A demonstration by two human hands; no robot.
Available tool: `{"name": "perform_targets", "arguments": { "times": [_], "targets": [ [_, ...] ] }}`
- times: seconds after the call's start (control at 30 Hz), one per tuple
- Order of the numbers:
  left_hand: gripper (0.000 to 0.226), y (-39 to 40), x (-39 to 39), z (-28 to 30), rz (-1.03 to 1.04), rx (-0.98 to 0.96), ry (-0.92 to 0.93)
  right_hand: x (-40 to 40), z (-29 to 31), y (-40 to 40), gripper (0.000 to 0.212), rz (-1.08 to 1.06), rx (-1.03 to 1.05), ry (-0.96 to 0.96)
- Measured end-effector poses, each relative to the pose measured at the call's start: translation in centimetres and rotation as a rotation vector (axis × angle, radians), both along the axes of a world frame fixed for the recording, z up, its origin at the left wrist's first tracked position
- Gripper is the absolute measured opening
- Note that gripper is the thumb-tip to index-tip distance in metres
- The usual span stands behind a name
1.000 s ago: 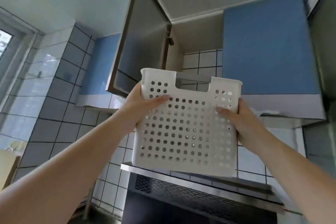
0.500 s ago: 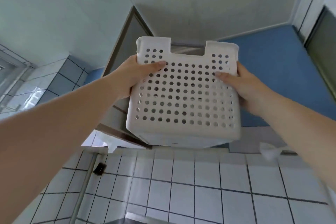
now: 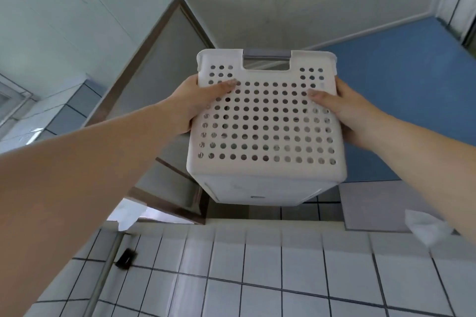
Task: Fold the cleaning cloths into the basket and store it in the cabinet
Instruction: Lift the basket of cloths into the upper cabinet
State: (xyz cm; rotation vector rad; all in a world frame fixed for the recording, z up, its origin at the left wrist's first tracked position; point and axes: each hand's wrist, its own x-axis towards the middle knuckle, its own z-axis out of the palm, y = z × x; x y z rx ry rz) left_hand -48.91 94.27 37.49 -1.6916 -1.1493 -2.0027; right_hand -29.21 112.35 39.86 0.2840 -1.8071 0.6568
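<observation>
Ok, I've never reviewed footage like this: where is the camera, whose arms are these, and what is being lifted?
There is no machine here. The camera sits on a person's head and is tilted up, so you see their own two bare arms against the ceiling and wall tiles. The left hand and right hand grip opposite sides of a white perforated basket, thumbs across its near wall, holding it up in the air. Its contents cannot be seen from below. Behind it on the left is an open cabinet door; on the right, a closed blue cabinet front. Nothing rests on any surface in view.
</observation>
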Motion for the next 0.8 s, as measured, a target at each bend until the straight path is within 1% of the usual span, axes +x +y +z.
{"name": "perform_targets", "arguments": {
  "times": [0.13,0.27,0.4,0.53,0.63,0.7,0.73,0.8],
  "targets": [
    [0.034,3.4,-2.3,0.2,-0.02,-0.004,-0.011,-1.7,-0.4,2.7,0.042,-0.009,-0.031,0.029],
    [0.034,7.4,-4.9,0.4,-0.056,-0.043,0.005,-3.2,-0.7,5.7,0.039,-0.068,-0.043,0.04],
    [0.024,10.8,-7.7,0.5,-0.118,-0.033,0.024,-5.2,-0.6,7.6,0.033,-0.115,-0.056,0.053],
    [0.029,13.9,-10.0,0.8,-0.165,-0.012,0.056,-7.3,-0.4,10.2,0.038,-0.105,-0.07,0.046],
    [0.043,16.4,-11.7,1.2,-0.134,0.027,0.04,-8.7,-0.3,11.8,0.041,-0.131,-0.085,0.04],
    [0.05,17.9,-12.8,1.2,-0.077,0.065,0.005,-10.1,-0.3,13.2,0.042,-0.176,-0.099,0.037],
    [0.05,18.7,-13.2,1.2,-0.051,0.083,-0.012,-10.8,-0.3,13.9,0.041,-0.2,-0.106,0.037],
    [0.042,20.4,-13.8,1.0,0.017,0.119,-0.02,-12.0,-0.4,15.2,0.042,-0.233,-0.124,0.048]
  ]
}}
